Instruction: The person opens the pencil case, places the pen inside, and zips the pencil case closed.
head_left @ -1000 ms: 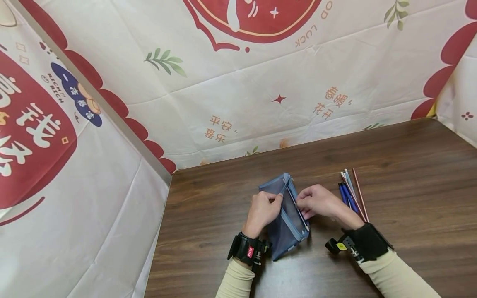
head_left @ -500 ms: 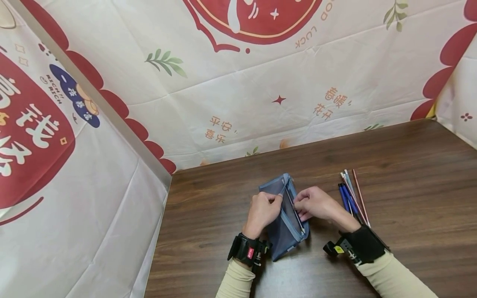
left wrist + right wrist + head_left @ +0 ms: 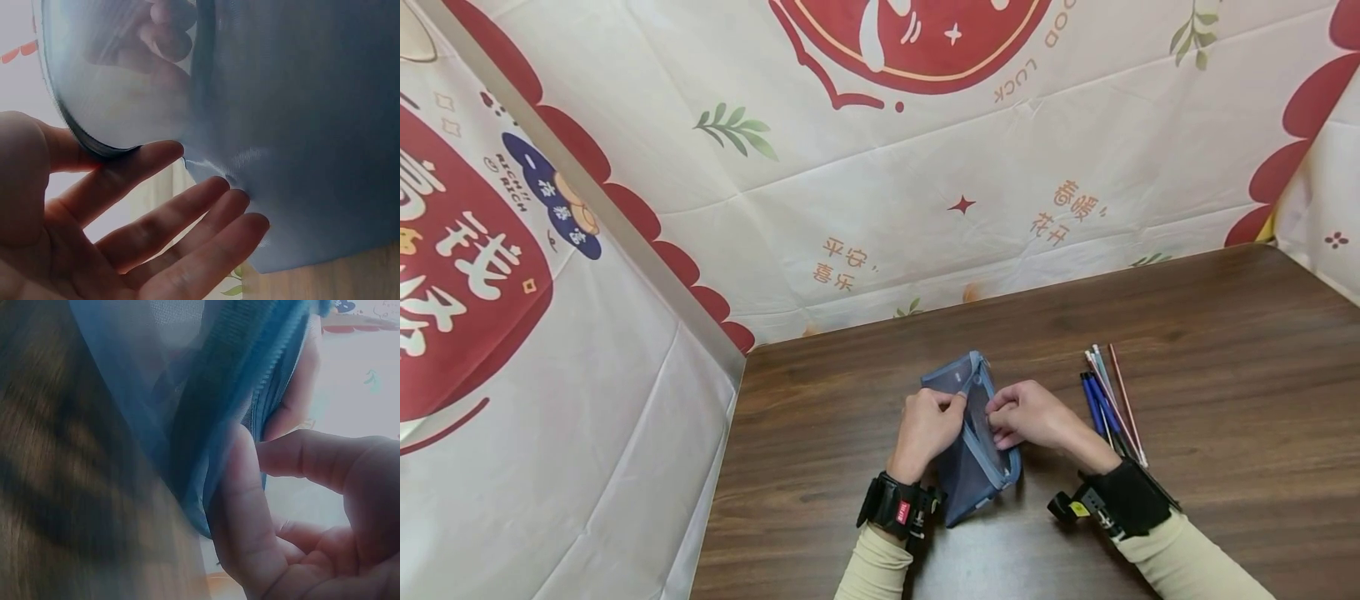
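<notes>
A blue-grey mesh zip pencil case [image 3: 964,483] lies slanted on the table, its mouth unzipped. My left hand [image 3: 927,429] pinches the near-left edge of the mouth between thumb and index finger; its other fingers extend along the mesh in the left wrist view. At the opposite edge is my right hand [image 3: 1036,415], with thumb and index finger on either side of the zipper edge [image 3: 265,375] in the right wrist view. Its fingertips are partly hidden by the case. A small pale spot shows through the mesh near the far end; what it is cannot be told.
Blue pens [image 3: 1097,402] and several slim pencils [image 3: 1122,387] lie together on the brown wooden table [image 3: 1240,375], right of the case and beyond the right wrist. A printed cloth [image 3: 880,192] hangs behind the table, and another panel [image 3: 625,433] stands at the left.
A slim pencil lying along the case's mouth has dropped from sight into the case. My right hand has shifted slightly left over the opening; the left hand keeps its hold.
</notes>
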Tool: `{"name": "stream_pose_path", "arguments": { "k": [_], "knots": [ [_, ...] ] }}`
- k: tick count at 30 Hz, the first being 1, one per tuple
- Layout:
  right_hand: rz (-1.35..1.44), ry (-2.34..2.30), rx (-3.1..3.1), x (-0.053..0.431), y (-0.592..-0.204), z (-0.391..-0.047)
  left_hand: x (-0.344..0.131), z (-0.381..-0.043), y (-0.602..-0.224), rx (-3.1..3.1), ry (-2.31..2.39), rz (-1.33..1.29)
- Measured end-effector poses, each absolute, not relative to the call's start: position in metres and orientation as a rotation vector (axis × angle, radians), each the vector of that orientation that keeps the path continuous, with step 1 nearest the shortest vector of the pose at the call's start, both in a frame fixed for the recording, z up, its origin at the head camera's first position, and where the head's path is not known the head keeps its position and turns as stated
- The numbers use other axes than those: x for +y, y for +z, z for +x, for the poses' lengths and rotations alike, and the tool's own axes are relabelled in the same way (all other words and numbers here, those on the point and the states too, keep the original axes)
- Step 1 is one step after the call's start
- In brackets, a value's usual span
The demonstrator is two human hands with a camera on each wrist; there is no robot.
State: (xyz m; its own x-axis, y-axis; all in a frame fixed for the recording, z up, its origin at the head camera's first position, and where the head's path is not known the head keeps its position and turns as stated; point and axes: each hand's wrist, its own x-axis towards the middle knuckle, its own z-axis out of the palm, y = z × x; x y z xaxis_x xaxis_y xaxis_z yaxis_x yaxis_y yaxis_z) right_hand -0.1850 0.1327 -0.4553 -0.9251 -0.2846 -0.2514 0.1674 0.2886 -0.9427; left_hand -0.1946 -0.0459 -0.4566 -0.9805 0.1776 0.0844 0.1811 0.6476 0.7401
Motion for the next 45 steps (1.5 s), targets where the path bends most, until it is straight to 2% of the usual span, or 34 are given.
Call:
{"name": "stream_pose_path", "arguments": {
  "k": [21,45],
  "knots": [
    [-0.210,-1.555,2.329,0.147,-0.441,-0.180,-0.047,-0.196,-0.460,-2.817,-1.253,-0.276],
    [-0.225,-1.324,2.625,0.208,-0.429,-0.172,-0.051,-0.196,-0.460,-2.771,-1.237,-0.270]
  ]
}}
